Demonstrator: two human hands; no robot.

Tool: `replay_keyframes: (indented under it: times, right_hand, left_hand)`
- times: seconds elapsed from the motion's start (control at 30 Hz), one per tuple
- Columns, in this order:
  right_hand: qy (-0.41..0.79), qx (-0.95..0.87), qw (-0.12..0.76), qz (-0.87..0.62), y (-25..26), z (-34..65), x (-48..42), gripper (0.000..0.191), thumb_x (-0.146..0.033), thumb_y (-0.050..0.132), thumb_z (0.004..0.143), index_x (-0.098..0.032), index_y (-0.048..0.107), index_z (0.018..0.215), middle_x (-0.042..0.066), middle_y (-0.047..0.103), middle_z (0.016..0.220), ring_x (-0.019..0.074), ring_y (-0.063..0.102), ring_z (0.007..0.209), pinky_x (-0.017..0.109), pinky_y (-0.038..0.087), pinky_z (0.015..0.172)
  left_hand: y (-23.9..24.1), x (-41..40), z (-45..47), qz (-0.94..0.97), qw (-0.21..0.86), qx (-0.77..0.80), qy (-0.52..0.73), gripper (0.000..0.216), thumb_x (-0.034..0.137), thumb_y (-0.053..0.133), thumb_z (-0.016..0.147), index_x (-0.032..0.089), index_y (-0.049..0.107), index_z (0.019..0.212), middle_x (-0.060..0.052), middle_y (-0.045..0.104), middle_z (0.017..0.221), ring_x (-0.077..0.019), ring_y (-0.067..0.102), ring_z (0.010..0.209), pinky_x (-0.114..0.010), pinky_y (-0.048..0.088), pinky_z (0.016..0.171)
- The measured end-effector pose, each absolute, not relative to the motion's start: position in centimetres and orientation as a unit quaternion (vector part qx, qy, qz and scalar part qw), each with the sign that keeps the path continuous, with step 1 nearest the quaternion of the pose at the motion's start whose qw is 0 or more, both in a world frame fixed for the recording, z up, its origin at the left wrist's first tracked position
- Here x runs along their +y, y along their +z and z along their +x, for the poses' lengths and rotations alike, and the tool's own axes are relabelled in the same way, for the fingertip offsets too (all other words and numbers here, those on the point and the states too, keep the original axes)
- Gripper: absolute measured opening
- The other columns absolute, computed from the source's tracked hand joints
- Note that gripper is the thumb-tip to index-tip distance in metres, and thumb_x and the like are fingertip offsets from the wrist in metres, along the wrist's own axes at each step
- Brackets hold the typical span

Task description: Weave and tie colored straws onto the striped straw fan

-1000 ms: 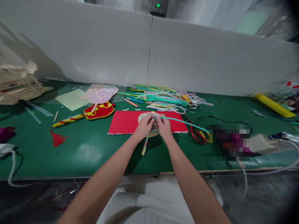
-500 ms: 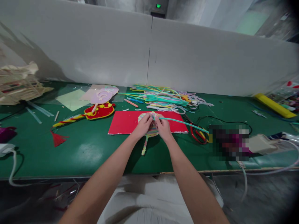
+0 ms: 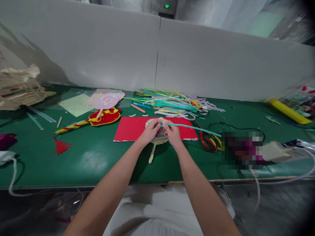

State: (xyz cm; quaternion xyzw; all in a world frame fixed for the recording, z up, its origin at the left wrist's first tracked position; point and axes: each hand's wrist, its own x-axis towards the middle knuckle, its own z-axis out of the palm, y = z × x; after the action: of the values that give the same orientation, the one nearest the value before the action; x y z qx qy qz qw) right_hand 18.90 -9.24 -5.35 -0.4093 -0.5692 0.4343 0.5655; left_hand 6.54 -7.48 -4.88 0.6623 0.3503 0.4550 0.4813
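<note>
Worktop [image 3: 95, 160]: It is green, and the work is done not far from the middle of its front edge. A pile of strips [image 3: 172, 103] lies toward its back edge, apart from the hands.
Red board [image 3: 130, 129]: It lies between this pile and the front edge of the worktop. In my judgement it offers a firm backing, so pressing is better done above it.
Round piece [image 3: 161, 138]: It has stripes of many colours and is partly over the red board, with its handle [image 3: 152, 154] pointing to the front edge of the worktop. Whether it rests flat or is a little lifted, I cannot tell. It should be held quietly, because a slip would probably bring the strip out of line.
Turquoise strip [image 3: 194, 127]: It runs from the hands toward the right end of the worktop. I think it is best to leave this long part loose and without twist, and to guide only the short part at the fingers; a hard pull could stretch it.
Left grip [image 3: 151, 131]: It appears closed on the round piece, its thumb close to the strip's end. Steady, light pressure seems right here.
Right grip [image 3: 173, 132]: Thumb and finger are together, clamped on the turquoise strip near its end.
Space between grips: Narrow; the exact contact of strip and piece is too small to see.
</note>
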Motion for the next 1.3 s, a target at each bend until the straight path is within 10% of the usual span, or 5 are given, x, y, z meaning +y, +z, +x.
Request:
replay_keyframes:
  times: [1.3]
  right_hand:
    - [0.407,-0.551,0.585,-0.433,-5.8,19.1,-8.8,0.039,-0.052,0.048,0.076,-0.019,0.039,0.056,-0.006,0.034,0.047,0.0072,0.033,0.044,0.021,0.027,0.042]
  left_hand:
    - [-3.9,-8.3,6.4,0.713,0.471,0.326,0.403,0.025,0.029,0.038,0.083,0.017,0.038,0.061,0.004,0.037,0.057,-0.0079,0.036,0.051,-0.022,0.032,0.051]
